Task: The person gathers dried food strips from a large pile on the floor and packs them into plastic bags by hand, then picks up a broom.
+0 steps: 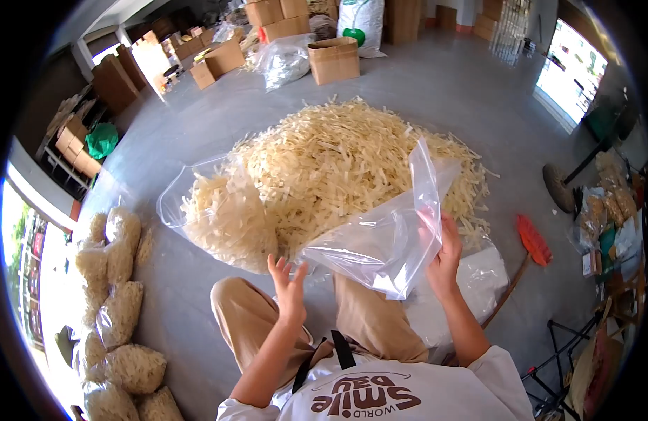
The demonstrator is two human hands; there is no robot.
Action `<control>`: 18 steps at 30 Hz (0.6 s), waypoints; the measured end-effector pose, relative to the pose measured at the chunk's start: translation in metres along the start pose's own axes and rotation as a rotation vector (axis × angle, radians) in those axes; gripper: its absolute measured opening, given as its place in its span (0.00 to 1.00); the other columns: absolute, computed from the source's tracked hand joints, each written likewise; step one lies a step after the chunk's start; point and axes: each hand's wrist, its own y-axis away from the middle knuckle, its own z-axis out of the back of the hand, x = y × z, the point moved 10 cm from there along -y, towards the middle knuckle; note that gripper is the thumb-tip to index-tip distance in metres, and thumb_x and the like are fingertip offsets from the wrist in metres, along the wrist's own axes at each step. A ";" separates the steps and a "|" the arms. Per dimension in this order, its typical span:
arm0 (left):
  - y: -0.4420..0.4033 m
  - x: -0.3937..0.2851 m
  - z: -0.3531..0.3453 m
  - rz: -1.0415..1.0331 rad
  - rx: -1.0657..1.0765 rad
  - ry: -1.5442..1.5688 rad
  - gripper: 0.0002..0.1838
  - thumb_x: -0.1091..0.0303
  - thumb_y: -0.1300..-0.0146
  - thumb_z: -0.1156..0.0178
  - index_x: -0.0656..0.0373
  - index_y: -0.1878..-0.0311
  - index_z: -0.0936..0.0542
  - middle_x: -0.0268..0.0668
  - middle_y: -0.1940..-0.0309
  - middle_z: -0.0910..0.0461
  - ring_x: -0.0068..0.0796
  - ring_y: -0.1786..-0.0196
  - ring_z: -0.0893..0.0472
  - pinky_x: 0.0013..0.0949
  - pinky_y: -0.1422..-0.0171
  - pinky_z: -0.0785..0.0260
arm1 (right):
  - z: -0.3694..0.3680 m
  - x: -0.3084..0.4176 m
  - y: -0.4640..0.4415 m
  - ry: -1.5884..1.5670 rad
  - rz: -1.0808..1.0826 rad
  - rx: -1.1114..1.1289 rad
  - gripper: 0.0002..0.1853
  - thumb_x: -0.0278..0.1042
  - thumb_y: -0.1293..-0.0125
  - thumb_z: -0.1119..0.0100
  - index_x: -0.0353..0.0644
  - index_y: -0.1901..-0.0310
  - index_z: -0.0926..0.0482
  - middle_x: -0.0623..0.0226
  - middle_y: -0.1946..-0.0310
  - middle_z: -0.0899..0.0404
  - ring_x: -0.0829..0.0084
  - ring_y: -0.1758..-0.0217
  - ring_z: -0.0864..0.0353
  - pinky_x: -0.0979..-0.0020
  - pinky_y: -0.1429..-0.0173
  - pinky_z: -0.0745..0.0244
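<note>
A large heap of pale yellow, dry-looking strips (338,151) lies on the floor in front of me. My right hand (444,245) grips an empty clear plastic bag (369,245) by its edge, and the bag spreads out toward the middle. My left hand (289,284) has its fingers apart and holds nothing. It is just below a clear bag filled with strips (229,221), which leans at the left side of the heap; whether they touch I cannot tell. Beside my right knee lies a stack of flat clear bags (482,281).
Several filled bags (120,312) line the floor at left. A red-headed tool (534,242) with a wooden handle lies at right, near a dark folding frame (562,365). An opened cardboard box (334,62) and a stuffed clear bag (284,62) stand behind the heap.
</note>
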 end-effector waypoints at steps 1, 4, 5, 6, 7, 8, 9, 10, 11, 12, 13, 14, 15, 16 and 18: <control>0.018 -0.037 -0.009 -0.244 0.046 -0.124 0.43 0.68 0.45 0.39 0.55 0.33 0.56 0.44 0.35 0.48 0.39 0.33 0.47 0.39 0.34 0.50 | -0.010 0.019 -0.005 0.019 0.075 0.028 0.14 0.18 0.44 0.48 0.34 0.55 0.25 0.56 0.55 0.27 0.60 0.51 0.27 0.67 0.47 0.35; 0.046 -0.085 -0.032 -0.494 0.318 -0.231 0.26 0.68 0.47 0.37 0.61 0.44 0.32 0.41 0.51 0.28 0.29 0.48 0.29 0.32 0.48 0.35 | -0.049 0.051 -0.004 0.004 0.212 0.148 0.17 0.16 0.47 0.49 0.36 0.54 0.26 0.55 0.54 0.28 0.56 0.49 0.29 0.65 0.46 0.34; 0.053 -0.090 -0.037 -0.457 0.401 -0.180 0.23 0.67 0.47 0.37 0.62 0.48 0.29 0.40 0.57 0.25 0.28 0.53 0.27 0.30 0.53 0.34 | -0.063 0.060 0.000 0.007 0.267 0.210 0.18 0.16 0.48 0.49 0.37 0.53 0.26 0.55 0.53 0.28 0.56 0.47 0.29 0.64 0.46 0.34; 0.060 -0.093 -0.042 -0.421 0.490 -0.125 0.21 0.66 0.48 0.36 0.63 0.52 0.26 0.38 0.64 0.22 0.26 0.58 0.24 0.28 0.58 0.32 | -0.073 0.067 0.003 -0.013 0.277 0.228 0.18 0.16 0.48 0.49 0.37 0.53 0.26 0.55 0.53 0.28 0.56 0.47 0.29 0.64 0.46 0.34; 0.066 -0.096 -0.047 -0.416 0.551 -0.125 0.24 0.62 0.50 0.34 0.62 0.51 0.27 0.37 0.66 0.22 0.25 0.61 0.24 0.26 0.61 0.32 | -0.095 0.069 0.009 -0.035 0.231 0.358 0.19 0.16 0.49 0.48 0.37 0.53 0.26 0.56 0.52 0.29 0.56 0.47 0.30 0.64 0.47 0.33; 0.067 -0.096 -0.048 -0.443 0.554 -0.194 0.23 0.60 0.51 0.33 0.64 0.55 0.24 0.37 0.70 0.22 0.24 0.66 0.24 0.26 0.62 0.32 | -0.114 0.071 0.016 -0.050 0.184 0.486 0.19 0.16 0.50 0.48 0.38 0.53 0.27 0.56 0.51 0.30 0.56 0.47 0.30 0.63 0.47 0.31; 0.066 -0.092 -0.046 -0.337 0.549 -0.324 0.21 0.58 0.51 0.33 0.65 0.59 0.23 0.37 0.74 0.22 0.23 0.69 0.24 0.26 0.64 0.32 | -0.128 0.075 0.026 0.034 0.255 0.564 0.20 0.17 0.51 0.47 0.38 0.53 0.27 0.57 0.49 0.32 0.57 0.47 0.30 0.64 0.48 0.29; 0.066 -0.085 -0.043 -0.229 0.546 -0.450 0.21 0.57 0.52 0.33 0.66 0.63 0.22 0.36 0.77 0.23 0.22 0.73 0.25 0.26 0.65 0.32 | -0.134 0.075 0.034 0.034 0.262 0.572 0.20 0.17 0.51 0.47 0.38 0.53 0.27 0.57 0.49 0.32 0.57 0.47 0.30 0.64 0.48 0.29; 0.064 -0.082 -0.040 -0.229 0.539 -0.443 0.21 0.57 0.52 0.33 0.66 0.63 0.22 0.36 0.77 0.23 0.22 0.73 0.25 0.26 0.65 0.32 | -0.144 0.072 0.046 0.060 0.257 0.634 0.19 0.17 0.51 0.47 0.38 0.53 0.26 0.57 0.49 0.32 0.57 0.47 0.30 0.65 0.48 0.29; 0.059 -0.062 -0.037 -0.136 0.548 -0.514 0.18 0.57 0.49 0.34 0.66 0.66 0.21 0.36 0.79 0.23 0.21 0.75 0.25 0.25 0.68 0.33 | -0.153 0.067 0.058 0.087 0.249 0.696 0.19 0.17 0.51 0.46 0.38 0.53 0.26 0.57 0.48 0.32 0.57 0.47 0.29 0.65 0.48 0.29; 0.055 -0.042 -0.032 -0.040 0.558 -0.585 0.17 0.58 0.47 0.36 0.66 0.69 0.21 0.35 0.80 0.23 0.20 0.77 0.26 0.25 0.70 0.33 | -0.157 0.060 0.069 0.117 0.257 0.742 0.19 0.18 0.48 0.47 0.39 0.51 0.28 0.57 0.48 0.33 0.56 0.47 0.30 0.64 0.48 0.30; 0.053 -0.029 -0.030 -0.036 0.557 -0.580 0.17 0.58 0.47 0.36 0.66 0.69 0.21 0.35 0.80 0.23 0.20 0.77 0.26 0.25 0.70 0.33 | -0.157 0.059 0.076 0.118 0.256 0.748 0.19 0.18 0.48 0.47 0.39 0.51 0.28 0.57 0.48 0.33 0.56 0.47 0.30 0.64 0.48 0.30; 0.055 -0.022 -0.035 -0.047 0.612 -0.369 0.16 0.58 0.44 0.39 0.66 0.69 0.21 0.35 0.79 0.22 0.21 0.76 0.24 0.24 0.70 0.33 | -0.154 0.051 0.080 0.073 0.163 0.723 0.20 0.19 0.46 0.47 0.38 0.50 0.29 0.56 0.48 0.33 0.56 0.47 0.30 0.64 0.47 0.30; 0.057 -0.021 -0.039 -0.058 0.662 -0.157 0.16 0.58 0.41 0.42 0.66 0.70 0.21 0.36 0.77 0.21 0.22 0.75 0.23 0.24 0.71 0.32 | -0.150 0.044 0.083 0.027 0.070 0.697 0.20 0.20 0.45 0.47 0.38 0.48 0.31 0.56 0.48 0.33 0.55 0.47 0.30 0.64 0.46 0.31; 0.052 0.002 -0.033 0.139 0.610 -0.040 0.17 0.59 0.39 0.46 0.67 0.69 0.21 0.37 0.75 0.20 0.24 0.73 0.21 0.24 0.69 0.30 | -0.140 0.037 0.093 -0.005 0.029 0.687 0.20 0.23 0.44 0.46 0.37 0.48 0.32 0.55 0.48 0.34 0.55 0.47 0.30 0.64 0.47 0.31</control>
